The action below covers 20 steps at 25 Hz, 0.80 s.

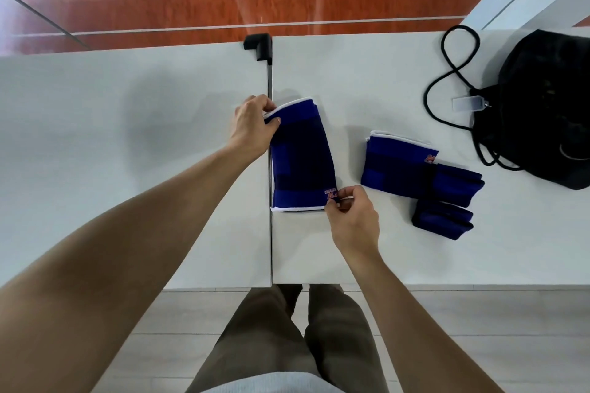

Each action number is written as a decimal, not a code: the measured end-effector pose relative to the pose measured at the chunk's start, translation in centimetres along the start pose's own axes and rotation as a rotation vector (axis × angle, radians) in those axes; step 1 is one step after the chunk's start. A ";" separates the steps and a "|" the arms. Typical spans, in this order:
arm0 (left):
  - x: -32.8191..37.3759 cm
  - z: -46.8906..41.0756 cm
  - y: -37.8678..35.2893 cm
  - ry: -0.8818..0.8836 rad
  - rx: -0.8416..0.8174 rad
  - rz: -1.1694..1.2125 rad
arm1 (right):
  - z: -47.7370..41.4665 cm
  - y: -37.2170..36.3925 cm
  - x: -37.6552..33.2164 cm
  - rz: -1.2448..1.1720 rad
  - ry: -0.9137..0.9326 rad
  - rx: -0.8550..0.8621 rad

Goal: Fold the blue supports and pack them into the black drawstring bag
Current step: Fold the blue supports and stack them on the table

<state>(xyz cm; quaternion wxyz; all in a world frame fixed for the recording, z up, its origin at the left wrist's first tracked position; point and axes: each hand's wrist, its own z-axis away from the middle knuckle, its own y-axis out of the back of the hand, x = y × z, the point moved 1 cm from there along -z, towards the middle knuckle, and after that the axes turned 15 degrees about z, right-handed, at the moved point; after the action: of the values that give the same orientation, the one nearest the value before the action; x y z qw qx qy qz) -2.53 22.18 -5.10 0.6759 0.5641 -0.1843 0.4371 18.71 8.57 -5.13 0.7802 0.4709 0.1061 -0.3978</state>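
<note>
A long blue support [301, 159] with white edging lies flat on the white table, just right of the table seam. My left hand [253, 124] pinches its far left corner. My right hand [351, 217] pinches its near right corner, by the orange logo. To the right lies a second blue support [397, 166], with two smaller dark-blue pieces [458, 187] [442, 218] beside it. The black drawstring bag [542, 108] slumps at the table's far right, its cord [447, 80] looped out to the left.
A black clamp [258, 45] sits at the far edge where the two white tabletops [127, 137] meet. A small clear tag [469, 103] lies by the bag. The near table edge runs just in front of my legs. Orange floor shows beyond the table.
</note>
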 end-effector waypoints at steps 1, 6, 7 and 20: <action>-0.1 0.0 -0.1 -0.008 0.003 0.004 | -0.2 0.0 0.0 0.000 0.000 -0.008; -0.5 1.9 -0.7 -0.042 0.097 0.002 | -1.0 0.0 -0.4 0.092 0.009 0.010; -0.7 3.3 -0.9 -0.064 0.125 -0.008 | -0.9 -0.1 -0.4 0.098 0.008 0.015; -5.3 16.4 -2.8 -0.226 -0.131 -0.078 | -0.3 -0.9 -0.7 -0.009 -0.145 0.005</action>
<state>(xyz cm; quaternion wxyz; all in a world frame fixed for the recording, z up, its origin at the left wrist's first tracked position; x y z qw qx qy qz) 0.81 5.05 -5.87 0.7029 0.5710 -0.2653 0.3311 17.70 8.97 -5.52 0.7829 0.4422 0.0506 -0.4346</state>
